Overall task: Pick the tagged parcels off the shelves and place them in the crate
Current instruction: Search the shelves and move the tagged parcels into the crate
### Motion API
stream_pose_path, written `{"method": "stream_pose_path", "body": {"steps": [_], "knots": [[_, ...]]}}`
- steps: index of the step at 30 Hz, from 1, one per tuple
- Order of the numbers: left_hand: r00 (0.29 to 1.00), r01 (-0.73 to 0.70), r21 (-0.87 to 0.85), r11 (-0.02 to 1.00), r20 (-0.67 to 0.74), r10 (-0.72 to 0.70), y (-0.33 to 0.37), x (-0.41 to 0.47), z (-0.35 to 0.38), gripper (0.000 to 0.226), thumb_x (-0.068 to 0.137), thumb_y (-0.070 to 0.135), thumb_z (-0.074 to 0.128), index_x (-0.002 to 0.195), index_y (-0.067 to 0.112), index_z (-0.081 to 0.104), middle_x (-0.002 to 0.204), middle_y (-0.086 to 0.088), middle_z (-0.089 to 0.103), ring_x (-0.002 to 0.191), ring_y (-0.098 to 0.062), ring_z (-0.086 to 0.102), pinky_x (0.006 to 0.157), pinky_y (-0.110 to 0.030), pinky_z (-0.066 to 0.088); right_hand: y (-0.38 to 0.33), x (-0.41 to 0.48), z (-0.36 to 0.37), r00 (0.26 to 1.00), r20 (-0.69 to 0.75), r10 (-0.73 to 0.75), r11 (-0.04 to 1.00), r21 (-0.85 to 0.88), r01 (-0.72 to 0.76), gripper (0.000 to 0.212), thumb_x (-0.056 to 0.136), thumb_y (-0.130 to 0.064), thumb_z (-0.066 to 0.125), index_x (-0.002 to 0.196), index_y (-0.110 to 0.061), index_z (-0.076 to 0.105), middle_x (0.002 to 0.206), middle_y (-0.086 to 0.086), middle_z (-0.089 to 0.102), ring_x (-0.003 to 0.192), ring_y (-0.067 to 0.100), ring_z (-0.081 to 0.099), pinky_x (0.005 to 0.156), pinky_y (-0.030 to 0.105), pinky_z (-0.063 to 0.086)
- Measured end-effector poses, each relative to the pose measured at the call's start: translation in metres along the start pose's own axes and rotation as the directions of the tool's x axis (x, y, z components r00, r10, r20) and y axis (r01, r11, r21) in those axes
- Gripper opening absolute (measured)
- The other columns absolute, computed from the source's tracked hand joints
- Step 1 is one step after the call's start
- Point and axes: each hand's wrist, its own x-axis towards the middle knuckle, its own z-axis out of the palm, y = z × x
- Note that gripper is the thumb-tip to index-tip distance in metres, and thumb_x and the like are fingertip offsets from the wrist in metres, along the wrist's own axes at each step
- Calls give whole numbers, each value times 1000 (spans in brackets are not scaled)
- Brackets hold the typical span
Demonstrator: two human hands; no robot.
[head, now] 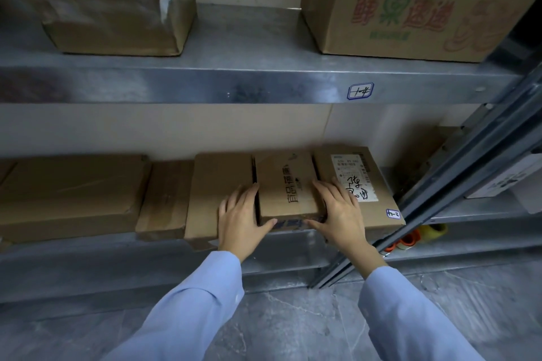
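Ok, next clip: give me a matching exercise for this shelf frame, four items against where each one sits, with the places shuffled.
Things:
1. narrow brown cardboard parcel with dark printed characters
2. flat brown cardboard parcel with a white shipping label
3. big brown cardboard box with red and green print
4. orange and yellow tape rolls

Places:
A. upper shelf, right end
B. low right, behind the slanted metal upright
C. between the left hand and the right hand
D. lower shelf, under the right hand's fingers

Pairs: 1-C, 2-D, 3-A, 4-B.
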Motion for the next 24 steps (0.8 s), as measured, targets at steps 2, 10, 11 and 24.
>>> {"method": "stream_pose_path", "body": {"steps": [2,10,11,24], "knots": [[1000,16,-50,999,-5,-16,2,0,-1,81,74,51,76,143,24,45,145,4,50,141,-19,34,113,-39,25,-1,1,0,1000,-12,14,999,42,-13,89,68,-42,85,146,-27,44,147,-4,49,146,23,27,116,40,22],[998,55,-113,992,-26,-58,4,2,-4,81,71,46,81,141,26,47,142,1,51,138,-19,37,111,-36,26,4,9,-1,999,21,40,991,130,-42,92,70,-38,85,148,-24,38,148,-1,49,149,23,21,117,42,19],[998,55,-111,992,-24,-58,3,2,-5,80,71,46,81,141,26,47,142,1,52,139,-18,36,111,-36,26,5,9,-2,999,24,34,992,117,-37,92,71,-41,84,148,-24,37,148,-1,48,149,24,20,118,42,20],[997,77,-117,990,-7,-78,5,0,-8,78,72,46,81,141,28,47,144,-1,50,139,-18,32,112,-34,22,6,12,3,999,-20,-38,997,60,39,103,65,-54,84,149,-15,39,136,9,57,145,36,27,119,46,21]]}}
